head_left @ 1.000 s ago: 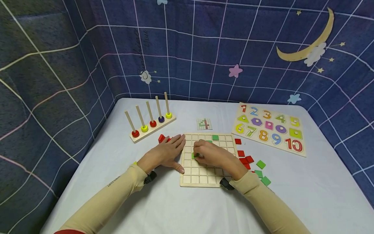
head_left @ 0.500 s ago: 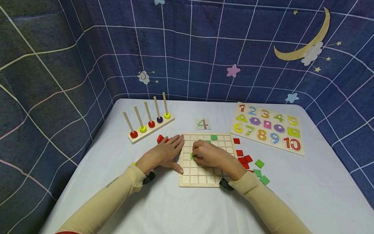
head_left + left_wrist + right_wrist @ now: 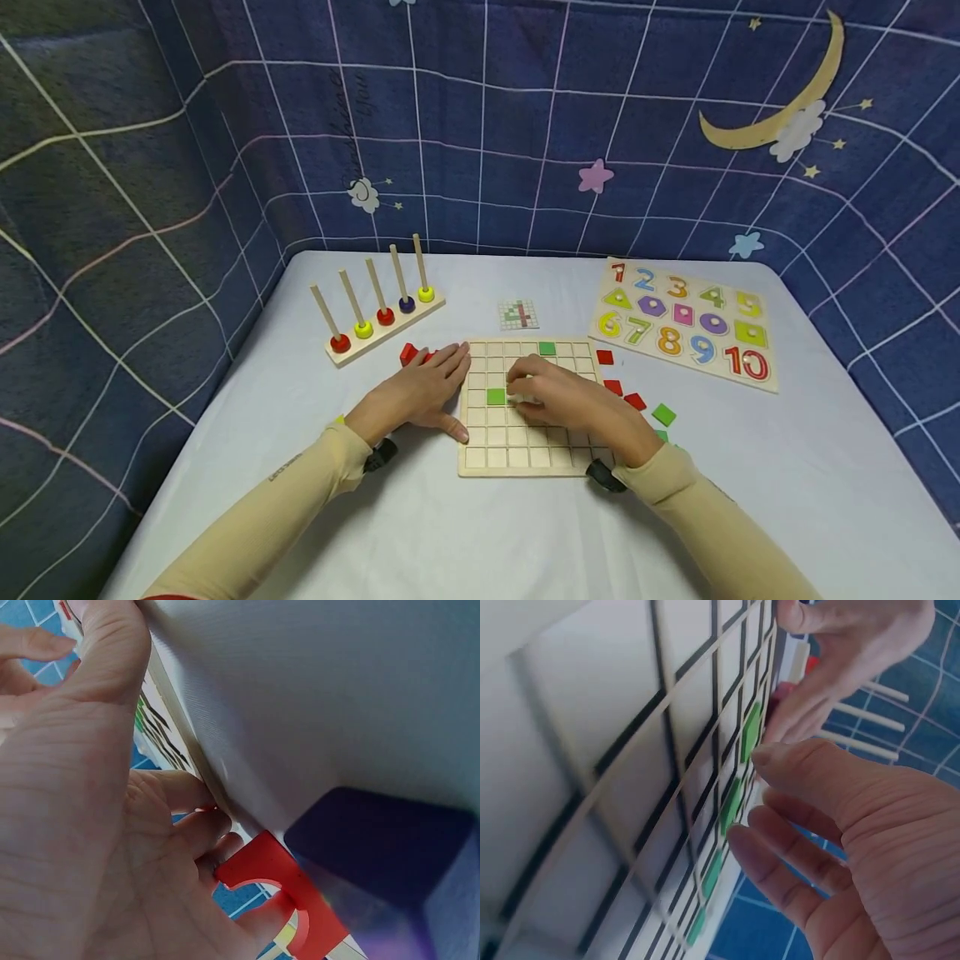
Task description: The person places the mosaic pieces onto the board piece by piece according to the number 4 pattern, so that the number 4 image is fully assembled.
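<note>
A wooden grid board (image 3: 487, 458) lies on the white-covered table. My left hand (image 3: 423, 396) rests spread along its left edge, thumb at the lower edge and fingers higher up. A red block with an arched cutout (image 3: 289, 889) sits against those fingers. Over the middle of the board is my right hand (image 3: 577, 404), fingers loosely bent with nothing between them. Just left of its fingertips, a green square tile (image 3: 496, 397) lies in a cell. Another green tile (image 3: 547, 348) sits in the top row. The right wrist view shows several green tiles (image 3: 731, 806) in a diagonal line.
Red tiles (image 3: 634, 401) and green tiles (image 3: 663, 414) lie loose right of the board, partly hidden by the right arm. Behind stand a small pattern card (image 3: 517, 315), a peg stacker with rings (image 3: 386, 332), and a number puzzle (image 3: 686, 325).
My right hand has let go of the green tile and drawn back to the right, leaving the tile in its cell. The left hand keeps its place.
</note>
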`<move>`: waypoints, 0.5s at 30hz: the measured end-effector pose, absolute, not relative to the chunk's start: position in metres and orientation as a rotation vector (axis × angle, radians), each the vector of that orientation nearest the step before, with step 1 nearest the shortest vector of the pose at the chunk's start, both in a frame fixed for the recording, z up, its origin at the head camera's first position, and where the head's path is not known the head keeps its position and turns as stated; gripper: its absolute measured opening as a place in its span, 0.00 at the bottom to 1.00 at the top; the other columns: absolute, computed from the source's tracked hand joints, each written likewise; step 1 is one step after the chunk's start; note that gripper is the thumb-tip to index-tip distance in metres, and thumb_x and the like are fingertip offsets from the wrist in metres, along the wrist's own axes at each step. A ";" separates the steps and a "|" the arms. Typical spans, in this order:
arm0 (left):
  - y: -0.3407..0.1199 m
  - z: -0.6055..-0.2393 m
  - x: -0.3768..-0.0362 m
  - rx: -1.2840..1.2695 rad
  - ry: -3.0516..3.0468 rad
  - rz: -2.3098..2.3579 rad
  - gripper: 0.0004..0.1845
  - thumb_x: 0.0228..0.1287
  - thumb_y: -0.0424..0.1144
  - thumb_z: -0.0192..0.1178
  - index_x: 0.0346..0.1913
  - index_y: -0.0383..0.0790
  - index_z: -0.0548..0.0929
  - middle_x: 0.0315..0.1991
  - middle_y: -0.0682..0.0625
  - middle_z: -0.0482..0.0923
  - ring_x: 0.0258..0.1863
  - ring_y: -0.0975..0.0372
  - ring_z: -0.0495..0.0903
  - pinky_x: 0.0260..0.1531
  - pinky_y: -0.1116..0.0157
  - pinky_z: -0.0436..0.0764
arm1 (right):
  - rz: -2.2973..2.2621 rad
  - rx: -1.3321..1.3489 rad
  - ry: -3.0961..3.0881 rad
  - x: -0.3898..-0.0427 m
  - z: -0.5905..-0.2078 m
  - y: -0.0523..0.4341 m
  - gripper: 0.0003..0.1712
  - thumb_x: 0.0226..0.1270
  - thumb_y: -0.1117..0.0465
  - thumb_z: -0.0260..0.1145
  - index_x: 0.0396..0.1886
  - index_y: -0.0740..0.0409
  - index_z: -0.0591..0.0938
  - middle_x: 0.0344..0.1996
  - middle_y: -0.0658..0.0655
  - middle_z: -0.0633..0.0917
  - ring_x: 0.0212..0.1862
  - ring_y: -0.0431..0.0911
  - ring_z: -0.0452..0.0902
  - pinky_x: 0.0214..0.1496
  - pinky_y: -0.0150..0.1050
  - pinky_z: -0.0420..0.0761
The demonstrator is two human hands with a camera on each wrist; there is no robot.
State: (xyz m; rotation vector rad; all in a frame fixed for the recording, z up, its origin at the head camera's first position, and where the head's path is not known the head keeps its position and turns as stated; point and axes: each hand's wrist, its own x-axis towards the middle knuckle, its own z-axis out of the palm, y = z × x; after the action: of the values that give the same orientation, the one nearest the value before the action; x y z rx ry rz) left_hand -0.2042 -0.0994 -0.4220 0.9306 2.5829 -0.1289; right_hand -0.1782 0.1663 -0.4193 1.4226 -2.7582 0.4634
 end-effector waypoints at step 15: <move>-0.100 -0.422 -0.205 0.943 2.574 -0.147 0.69 0.61 0.77 0.64 0.87 0.32 0.46 0.90 0.38 0.39 0.90 0.47 0.42 0.86 0.39 0.49 | 0.494 1.163 -2.808 -0.142 -0.419 0.249 0.13 0.64 0.70 0.79 0.48 0.63 0.91 0.53 0.61 0.86 0.54 0.53 0.84 0.55 0.46 0.89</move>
State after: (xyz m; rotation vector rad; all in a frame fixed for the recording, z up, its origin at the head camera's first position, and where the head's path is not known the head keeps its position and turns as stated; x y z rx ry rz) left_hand -0.2047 -0.0999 -0.4223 0.9427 2.5744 -0.1470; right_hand -0.1421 0.2492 -0.4195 1.1629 -2.8080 0.4940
